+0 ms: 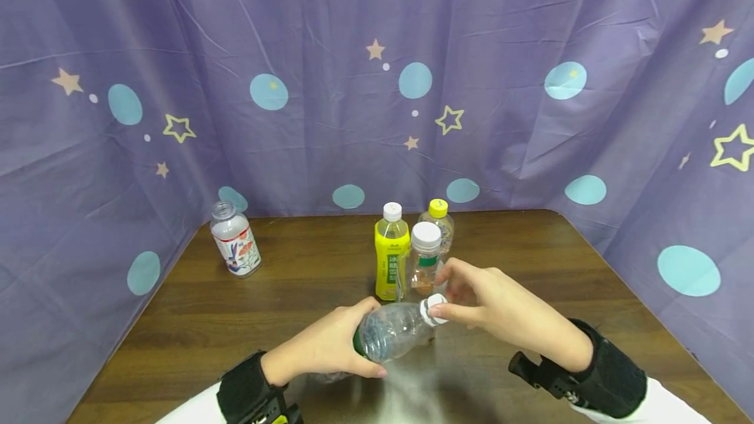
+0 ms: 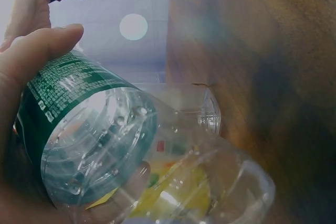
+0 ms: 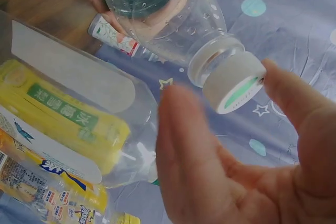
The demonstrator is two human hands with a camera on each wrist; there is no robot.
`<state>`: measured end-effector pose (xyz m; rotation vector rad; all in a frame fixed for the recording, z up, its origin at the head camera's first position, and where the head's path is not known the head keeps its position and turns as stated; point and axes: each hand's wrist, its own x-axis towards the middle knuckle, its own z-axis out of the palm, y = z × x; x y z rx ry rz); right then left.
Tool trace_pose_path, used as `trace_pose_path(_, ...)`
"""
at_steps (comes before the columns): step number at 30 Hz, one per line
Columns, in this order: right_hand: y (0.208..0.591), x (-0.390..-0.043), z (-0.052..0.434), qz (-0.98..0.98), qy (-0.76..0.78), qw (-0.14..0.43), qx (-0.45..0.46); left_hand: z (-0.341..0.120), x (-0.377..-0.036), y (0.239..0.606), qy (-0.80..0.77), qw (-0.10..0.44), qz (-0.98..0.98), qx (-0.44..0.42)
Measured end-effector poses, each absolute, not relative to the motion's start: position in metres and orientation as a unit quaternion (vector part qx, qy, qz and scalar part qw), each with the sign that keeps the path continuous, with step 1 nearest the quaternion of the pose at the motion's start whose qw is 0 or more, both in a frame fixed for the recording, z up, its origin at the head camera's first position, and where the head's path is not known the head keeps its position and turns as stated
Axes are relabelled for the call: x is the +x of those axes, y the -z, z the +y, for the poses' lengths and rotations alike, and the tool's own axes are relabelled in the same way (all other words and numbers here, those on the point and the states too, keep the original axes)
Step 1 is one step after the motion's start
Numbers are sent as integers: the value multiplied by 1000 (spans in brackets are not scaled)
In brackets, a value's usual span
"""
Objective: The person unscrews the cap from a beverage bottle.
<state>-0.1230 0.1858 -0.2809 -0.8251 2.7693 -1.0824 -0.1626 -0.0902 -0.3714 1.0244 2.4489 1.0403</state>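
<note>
My left hand (image 1: 337,344) grips a clear plastic bottle (image 1: 393,331) around its green label (image 2: 63,87). The bottle lies tilted on its side above the table, neck towards the right, with droplets inside. A white cap (image 3: 233,82) with a green mark sits on its neck. My right hand (image 1: 501,300) is beside this cap; its thumb touches the cap's edge, while the fingers stand apart from it in the right wrist view. Just behind, a clear bottle with a white lid (image 1: 426,236) stands upright, partly hidden by the right hand and the held bottle.
A yellow drink bottle (image 1: 391,257) with a white cap stands behind the hands, beside a yellow-capped bottle (image 1: 438,211). At the far left of the wooden table (image 1: 294,267) stands a capless patterned bottle (image 1: 237,244). A purple curtain (image 1: 330,136) hangs at the back and sides.
</note>
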Motion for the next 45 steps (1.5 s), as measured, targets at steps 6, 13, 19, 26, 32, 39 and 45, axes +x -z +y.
trace_pose_path(6, 281, -123, 187, 895, 365, 77, -243, -90, -163, 371, -357, 144, 851, 356)
trace_pose_path(13, 281, -121, 186, 885, 386, 73, -251, -89, -163, 370, -360, 149, 849, 356)
trace_pose_path(19, 282, -123, 187, 863, 354, -23, -359, -89, -163, 370, -372, 148, 845, 354)
trace_pose_path(26, 286, -124, 186, 841, 333, -98, -415, -89, -163, 371, -373, 147, 842, 362)
trace_pose_path(32, 284, -124, 184, 865, 344, -60, -361, -88, -164, 370, -368, 149, 845, 359)
trace_pose_path(39, 277, -122, 183, 917, 307, 7, -255, -89, -164, 370, -370, 156, 847, 350)
trace_pose_path(45, 278, -121, 183, 912, 331, 29, -241, -89, -164, 371, -369, 159, 847, 347)
